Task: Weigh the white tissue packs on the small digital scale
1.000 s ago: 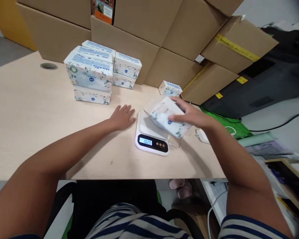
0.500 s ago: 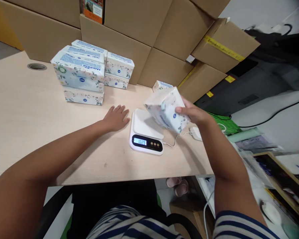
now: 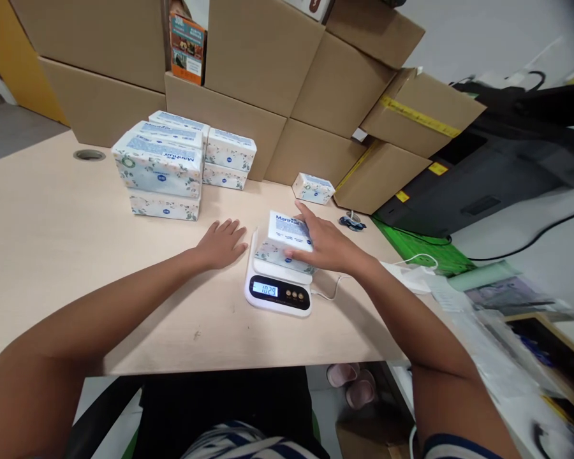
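Observation:
My left hand (image 3: 220,245) lies flat on the table, fingers spread, just left of a white digital kitchen scale (image 3: 280,307). My right hand (image 3: 326,245) grips a pack of tissues (image 3: 287,224) by its right end, thumb on the front side and fingers behind. The pack is at the scale's plate, its label side up; whether its full weight rests there I cannot tell. Lit digits that look like 1029 show on the scale's display (image 3: 265,289).
Stacked tissue packs (image 3: 160,172) stand at the back left. A single tissue pack (image 3: 313,189) lies at the back, before a wall of cardboard boxes (image 3: 325,150). A white cable (image 3: 332,294) runs right from the scale. A black machine (image 3: 478,172) stands at right.
My right hand has brought the tissue pack down and left onto the scale's plate, turning it label side up. My left hand stays in place. The camera view has tilted up slightly.

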Demonstrator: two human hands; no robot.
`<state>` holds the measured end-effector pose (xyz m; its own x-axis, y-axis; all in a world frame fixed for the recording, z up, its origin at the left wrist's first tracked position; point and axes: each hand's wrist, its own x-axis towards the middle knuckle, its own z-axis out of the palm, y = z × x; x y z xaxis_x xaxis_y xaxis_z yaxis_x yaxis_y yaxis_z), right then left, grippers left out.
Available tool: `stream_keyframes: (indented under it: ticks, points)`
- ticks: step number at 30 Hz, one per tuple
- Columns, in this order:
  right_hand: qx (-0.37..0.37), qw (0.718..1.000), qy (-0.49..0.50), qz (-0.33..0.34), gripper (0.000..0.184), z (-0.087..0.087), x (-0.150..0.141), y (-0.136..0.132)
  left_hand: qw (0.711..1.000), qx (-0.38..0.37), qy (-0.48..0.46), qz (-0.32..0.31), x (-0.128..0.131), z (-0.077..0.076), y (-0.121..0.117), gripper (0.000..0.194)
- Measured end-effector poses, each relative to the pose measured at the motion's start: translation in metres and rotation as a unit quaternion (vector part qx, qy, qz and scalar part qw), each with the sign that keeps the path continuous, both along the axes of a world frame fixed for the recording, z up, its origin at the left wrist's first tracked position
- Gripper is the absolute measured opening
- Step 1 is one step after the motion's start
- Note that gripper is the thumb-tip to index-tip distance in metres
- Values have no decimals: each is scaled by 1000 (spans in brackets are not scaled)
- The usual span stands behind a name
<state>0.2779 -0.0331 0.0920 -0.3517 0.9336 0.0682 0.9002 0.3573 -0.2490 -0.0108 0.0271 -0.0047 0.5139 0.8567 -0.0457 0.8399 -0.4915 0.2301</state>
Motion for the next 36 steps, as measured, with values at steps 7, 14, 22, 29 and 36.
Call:
stream_keyframes:
  ticks: [7, 14, 22, 29, 36]
  points:
    - [255, 930, 248, -91, 115, -51, 39, -13, 985, 49, -112, -125, -7, 5, -6, 72]
    - [219, 907, 297, -205, 109, -100, 59, -12, 992, 26, -108, -52, -8, 13, -3, 74]
    - [219, 937, 265, -67, 119, -103, 59, -24, 983, 82, -110, -120, -6, 14, -1, 49]
    - [329, 915, 233, 15, 74, -121, 61, -13, 969, 135, -145, -150, -10, 3, 8, 42]
    - [275, 937, 216, -5, 76, -126, 61, -15, 969, 138, -149, -144, -11, 2, 6, 45]
